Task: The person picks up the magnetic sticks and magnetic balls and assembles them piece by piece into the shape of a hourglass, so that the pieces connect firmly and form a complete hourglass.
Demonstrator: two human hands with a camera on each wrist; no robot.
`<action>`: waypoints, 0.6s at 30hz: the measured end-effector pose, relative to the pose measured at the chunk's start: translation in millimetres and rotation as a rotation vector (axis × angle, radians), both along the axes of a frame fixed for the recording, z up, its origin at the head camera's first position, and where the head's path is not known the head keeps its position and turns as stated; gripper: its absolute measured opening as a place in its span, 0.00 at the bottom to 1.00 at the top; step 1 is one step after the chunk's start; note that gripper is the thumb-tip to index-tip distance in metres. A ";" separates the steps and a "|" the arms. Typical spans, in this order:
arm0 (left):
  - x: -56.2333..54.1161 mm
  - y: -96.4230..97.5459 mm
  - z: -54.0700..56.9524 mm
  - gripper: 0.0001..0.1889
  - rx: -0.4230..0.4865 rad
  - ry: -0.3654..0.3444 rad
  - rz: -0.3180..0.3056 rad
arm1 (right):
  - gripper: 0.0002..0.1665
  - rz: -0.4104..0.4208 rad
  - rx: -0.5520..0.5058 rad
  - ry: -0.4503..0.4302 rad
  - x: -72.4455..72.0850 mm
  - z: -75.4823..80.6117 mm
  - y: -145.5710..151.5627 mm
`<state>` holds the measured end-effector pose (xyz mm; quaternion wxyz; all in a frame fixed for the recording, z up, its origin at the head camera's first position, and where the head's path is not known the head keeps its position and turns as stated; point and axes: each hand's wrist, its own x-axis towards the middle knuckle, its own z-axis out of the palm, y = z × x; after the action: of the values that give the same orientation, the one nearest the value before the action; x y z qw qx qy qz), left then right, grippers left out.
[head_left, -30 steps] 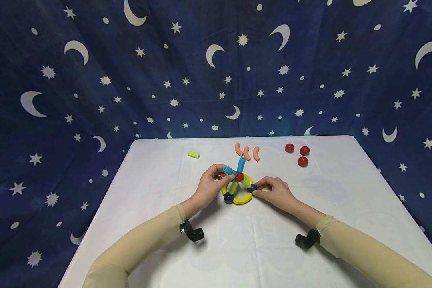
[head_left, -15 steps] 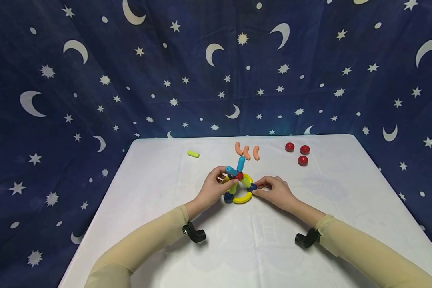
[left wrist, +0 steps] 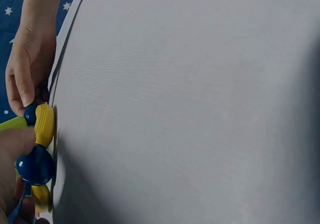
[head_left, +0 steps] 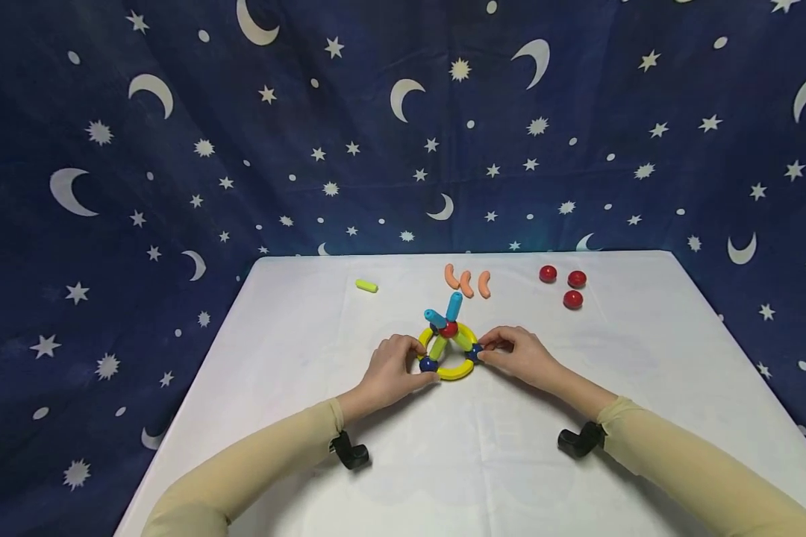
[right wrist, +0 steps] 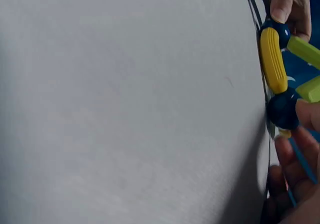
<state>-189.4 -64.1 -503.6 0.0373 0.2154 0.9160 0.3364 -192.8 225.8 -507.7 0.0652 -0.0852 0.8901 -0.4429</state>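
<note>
A magnetic stick-and-ball figure stands on the white table, with yellow curved sticks [head_left: 454, 372] forming a ring at its base. Green sticks [head_left: 439, 348] slope up to a red ball [head_left: 449, 330], and light blue sticks [head_left: 454, 306] point upward from it. My left hand [head_left: 389, 371] holds the ring's left dark blue ball [head_left: 428, 364] between thumb and fingers. On the opposite side, my right hand [head_left: 520, 358] pinches the right dark blue ball [right wrist: 284, 109]. Another dark ball at the back of the ring is mostly hidden.
Three orange curved sticks [head_left: 466, 284] lie behind the figure. A loose green stick [head_left: 366, 286] is at the back left, and three red balls [head_left: 573, 300] sit at the back right. A dark star-patterned cloth [head_left: 403, 149] hangs behind the table [head_left: 510, 462].
My left hand has moved down from the upper light blue stick and red ball to the left dark blue ball. My right hand keeps its place. The view has shifted slightly.
</note>
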 end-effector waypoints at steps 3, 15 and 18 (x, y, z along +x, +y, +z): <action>-1.1 -0.9 -0.1 0.22 -0.015 0.027 -0.004 | 0.17 0.042 -0.040 0.004 -2.1 0.0 2.3; -32.0 -12.7 0.2 0.18 0.093 -0.100 -0.064 | 0.16 0.149 0.079 0.115 12.7 0.0 -6.3; -38.7 -14.3 2.6 0.18 0.107 -0.164 -0.091 | 0.15 0.151 0.086 0.129 16.6 0.6 -9.6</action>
<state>-228.1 -78.4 -501.1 0.1158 0.2302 0.8798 0.3994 -176.2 216.1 -507.0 0.0447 -0.1775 0.9017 -0.3917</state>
